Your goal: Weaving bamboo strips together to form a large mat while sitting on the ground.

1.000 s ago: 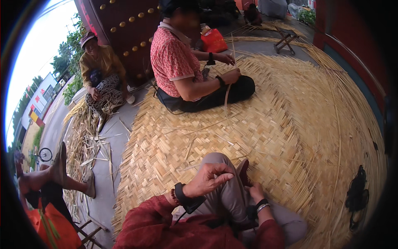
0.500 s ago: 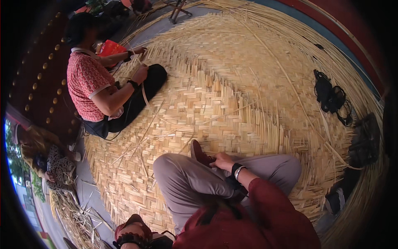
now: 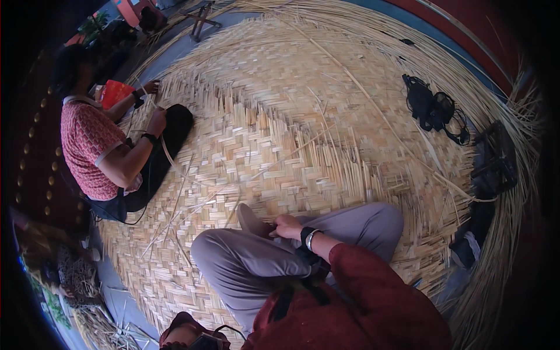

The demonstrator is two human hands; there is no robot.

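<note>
My right hand [image 3: 287,226], with a dark watch and a silver bracelet on its wrist, rests low over my crossed legs. Its fingers are curled against the ankle end of my brown shoe [image 3: 252,221]; whatever lies between them is hidden. Of my left arm, only a dark red sleeve [image 3: 182,319] and a bit of forearm show at the bottom edge, and the hand itself is out of the picture. Under me spreads a large woven mat [image 3: 227,175] of pale flat strips, with loose strip ends standing up along a ragged ridge across its middle.
At the left a person in a pink patterned shirt [image 3: 93,146] sits on the mat, handling a thin strip [image 3: 169,153]. Black straps and gear [image 3: 431,108] lie at the right, near a dark folding stool [image 3: 494,160]. Long loose strips edge the mat. Another seated person shows dimly at lower left.
The view has swung, so the mat, the other person and my legs sit farther left. My right hand stays at the shoe. Less of my left forearm and its beaded bracelet shows.
</note>
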